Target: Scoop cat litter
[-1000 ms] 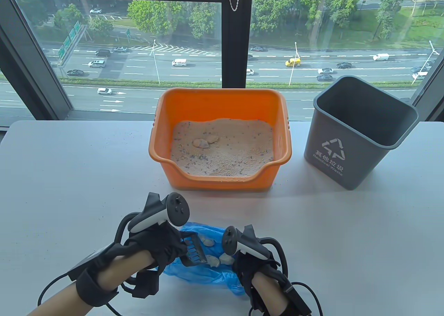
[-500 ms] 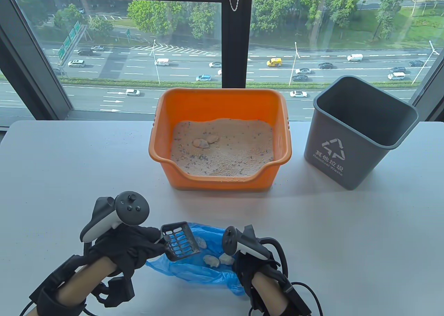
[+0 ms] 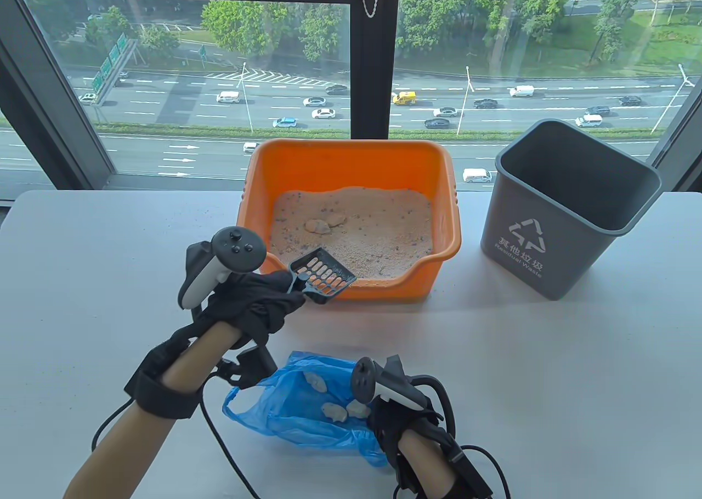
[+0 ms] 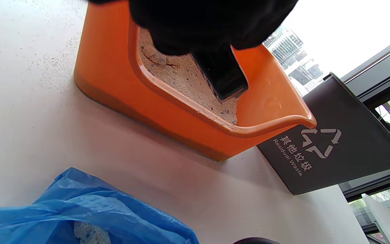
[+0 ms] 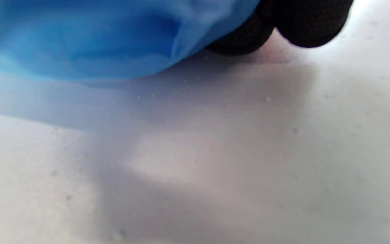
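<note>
My left hand point(image 3: 255, 301) grips the handle of a black slotted scoop point(image 3: 322, 273), whose empty head hangs over the low front lip of the orange litter box point(image 3: 351, 162). The box holds sandy litter point(image 3: 362, 236) with two clumps point(image 3: 324, 224) near its middle. In the left wrist view the scoop point(image 4: 222, 76) points down toward the litter from under my glove. My right hand point(image 3: 396, 411) holds the edge of a blue plastic bag point(image 3: 296, 411) that lies open on the table with three pale clumps point(image 3: 334, 410) inside. The right wrist view shows the bag point(image 5: 90, 37) bunched against my fingers point(image 5: 311, 22).
A grey waste bin point(image 3: 565, 208) stands to the right of the litter box, open and upright. The white table point(image 3: 548, 367) carries scattered litter grains near the box. A window runs along the far edge behind both containers.
My left hand has lifted the scoop out of the blue bag and carried it forward to the front of the litter box. The right hand and bag stayed in place.
</note>
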Motion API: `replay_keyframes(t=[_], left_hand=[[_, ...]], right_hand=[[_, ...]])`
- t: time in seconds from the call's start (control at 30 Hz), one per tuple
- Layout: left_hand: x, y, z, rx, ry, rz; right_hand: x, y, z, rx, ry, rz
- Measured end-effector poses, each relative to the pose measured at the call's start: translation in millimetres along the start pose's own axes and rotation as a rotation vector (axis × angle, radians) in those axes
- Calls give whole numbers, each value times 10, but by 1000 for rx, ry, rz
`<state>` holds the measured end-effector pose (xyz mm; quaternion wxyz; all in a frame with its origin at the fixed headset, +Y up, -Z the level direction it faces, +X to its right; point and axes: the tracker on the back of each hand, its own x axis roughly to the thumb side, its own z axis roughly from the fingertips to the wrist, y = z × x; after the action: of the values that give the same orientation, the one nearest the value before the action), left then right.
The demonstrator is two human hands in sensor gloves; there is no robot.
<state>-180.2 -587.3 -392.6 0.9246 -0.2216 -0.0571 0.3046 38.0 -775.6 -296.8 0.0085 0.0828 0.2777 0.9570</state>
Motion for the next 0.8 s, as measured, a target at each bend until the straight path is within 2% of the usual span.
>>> replay_keyframes(t=[0.17, 0.3, 0.53, 0.7, 0.8], left_hand=[[127, -99, -581, 49, 98, 54], [157, -194, -922, 68, 163, 120], [166, -297, -1344, 88, 350, 148], [63, -331, -1520, 110, 474, 169], [20, -340, -1572, 109, 494, 177]], right_hand=[[0, 0, 0, 0, 0, 0], [0, 0, 0, 0, 0, 0], [5, 0, -6, 1, -5, -3], [9, 0, -7, 1, -6, -2], [10, 0, -9, 1, -7, -3]])
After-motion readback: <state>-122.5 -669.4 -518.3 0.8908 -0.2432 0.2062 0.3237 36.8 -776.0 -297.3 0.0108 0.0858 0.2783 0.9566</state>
